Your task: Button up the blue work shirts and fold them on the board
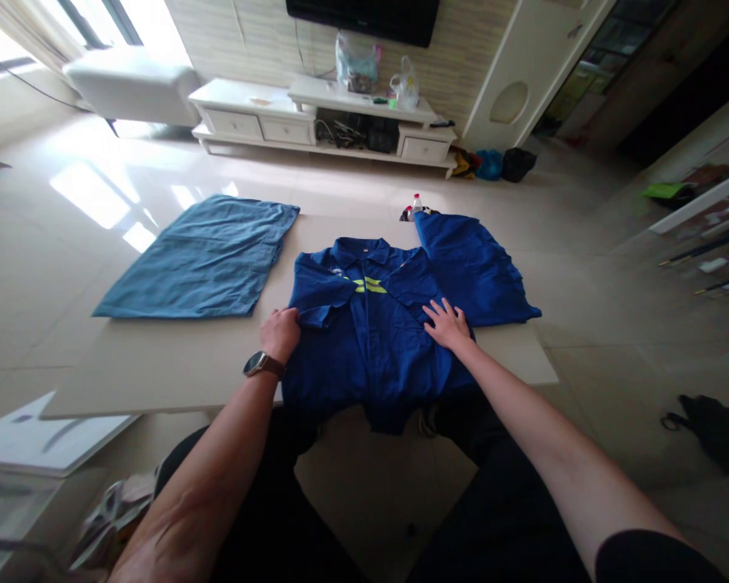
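Observation:
A dark blue work shirt (377,348) with a collar and yellow-green chest stripes lies face up on a pale table (176,364). Both its sleeves are folded inward over the chest, and its hem hangs past the near table edge. At the shirt's left side, my left hand (280,334) is closed, its fingers pinching the cloth beside the sleeve cuff. My right hand (448,325) rests open, fingers spread, on the shirt's right side. Beyond that hand lies a folded blue garment (471,267). A lighter blue folded cloth (200,259) covers the table's far left.
A bottle with a red cap (417,202) shows behind the table's far edge. Across the floor stands a low white TV cabinet (252,125) with bags on top. A white panel-like object (49,437) is at the lower left, a black bag (717,433) at the right.

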Motion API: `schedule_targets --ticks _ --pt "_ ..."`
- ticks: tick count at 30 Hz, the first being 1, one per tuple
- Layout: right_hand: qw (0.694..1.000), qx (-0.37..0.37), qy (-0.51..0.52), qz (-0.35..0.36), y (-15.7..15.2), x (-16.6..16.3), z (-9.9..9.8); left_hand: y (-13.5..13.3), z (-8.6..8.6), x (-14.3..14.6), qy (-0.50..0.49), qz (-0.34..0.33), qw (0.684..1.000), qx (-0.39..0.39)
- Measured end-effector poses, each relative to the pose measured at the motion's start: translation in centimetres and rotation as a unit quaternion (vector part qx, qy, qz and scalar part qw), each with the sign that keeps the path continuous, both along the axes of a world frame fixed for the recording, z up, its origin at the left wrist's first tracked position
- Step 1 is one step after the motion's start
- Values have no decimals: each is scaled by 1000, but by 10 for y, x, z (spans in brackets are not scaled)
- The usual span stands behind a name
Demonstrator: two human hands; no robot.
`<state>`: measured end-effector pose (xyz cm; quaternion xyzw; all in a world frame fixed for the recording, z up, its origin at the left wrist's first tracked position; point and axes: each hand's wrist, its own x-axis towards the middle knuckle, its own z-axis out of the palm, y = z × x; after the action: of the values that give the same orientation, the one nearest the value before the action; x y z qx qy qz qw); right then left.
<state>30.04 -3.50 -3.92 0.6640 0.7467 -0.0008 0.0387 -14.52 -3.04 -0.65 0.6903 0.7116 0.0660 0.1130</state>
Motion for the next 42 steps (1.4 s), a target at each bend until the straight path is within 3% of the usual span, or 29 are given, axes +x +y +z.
schedule_targets --ticks 6,9,12,14,17,21,24,26,29,32,34,36,39,42 --pt "999 21 -2 48 5 -7 3 5 -12 1 -38 -119 992 -15" --pt "998 21 -2 66 7 -9 1 7 -19 13 -49 -102 993 -27" --pt "997 25 2 72 7 -10 -3 10 -18 23 -73 -74 994 37" --pt "997 28 7 66 7 -11 -6 10 -17 29 -87 -96 989 65" --pt "998 25 9 62 7 -12 -7 5 -23 35 -73 -158 984 24" --pt "998 35 15 59 2 -10 6 0 -28 37 -55 -186 980 -48" --pt "996 79 40 -12 -14 8 23 -3 -19 22 -66 -146 986 -49" --pt "987 98 73 -102 -33 30 31 -9 -13 1 -70 -49 996 -40" --pt "956 26 178 -233 -70 68 27 -33 -12 -34 -84 93 985 -122" --pt "869 -138 377 -289 -101 89 12 -68 -20 -47 -162 113 950 -243" --pt "818 -181 468 -281 -109 90 5 -83 -23 -40 -237 127 936 -227" --pt "806 -160 503 -268 -104 85 9 -87 -17 -32 -300 142 925 -185" --pt "800 -85 536 -256 -92 77 28 -81 5 -31 -365 151 908 -141" --pt "762 -62 591 -259 -101 71 42 -88 25 -42 -474 192 847 -148"
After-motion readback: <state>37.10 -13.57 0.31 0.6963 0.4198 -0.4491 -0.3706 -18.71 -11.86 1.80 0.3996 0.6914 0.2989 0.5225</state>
